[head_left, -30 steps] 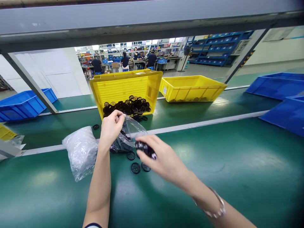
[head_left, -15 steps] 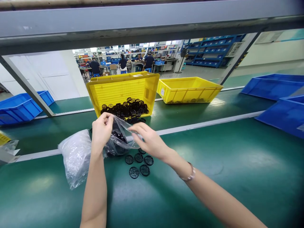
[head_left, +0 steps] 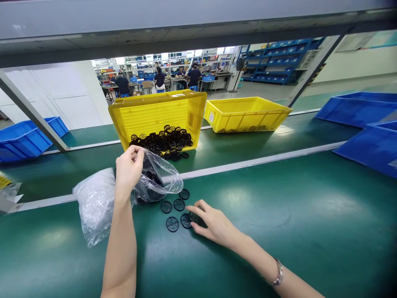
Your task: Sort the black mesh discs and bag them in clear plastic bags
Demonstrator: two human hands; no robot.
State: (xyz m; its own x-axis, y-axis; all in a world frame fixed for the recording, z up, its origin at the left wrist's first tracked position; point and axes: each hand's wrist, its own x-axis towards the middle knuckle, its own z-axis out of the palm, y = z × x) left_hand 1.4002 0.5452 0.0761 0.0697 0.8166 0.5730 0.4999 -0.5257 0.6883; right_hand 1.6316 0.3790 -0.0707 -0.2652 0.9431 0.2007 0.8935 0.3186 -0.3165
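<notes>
My left hand (head_left: 130, 167) pinches the upper edge of a clear plastic bag (head_left: 169, 176), closed on the film. Black spoked wheels (head_left: 150, 182) lie inside that bag, and its mouth gapes to the right. My right hand (head_left: 214, 223) is low over the green surface, thumb and fingers apart around a black wheel (head_left: 195, 218) that they partly hide; I see no firm grip on it. Several more loose wheels (head_left: 172, 224) lie flat just left of its fingertips. Behind the bag, a tipped yellow bin (head_left: 155, 116) holds a heap of black wheels (head_left: 173, 138), some spilling over its lip.
A stuffed clear bag (head_left: 96, 203) rests left of my left forearm. A second yellow bin (head_left: 248, 118) stands farther right. Blue bins (head_left: 356, 109) sit at the right, another blue bin (head_left: 27, 138) at the left. A metal beam (head_left: 198, 29) crosses overhead. People work at far benches.
My right hand has left the bag's mouth and moved down and right to the loose wheels. The bag's edge now hangs free on that side. My left hand keeps its pinch.
</notes>
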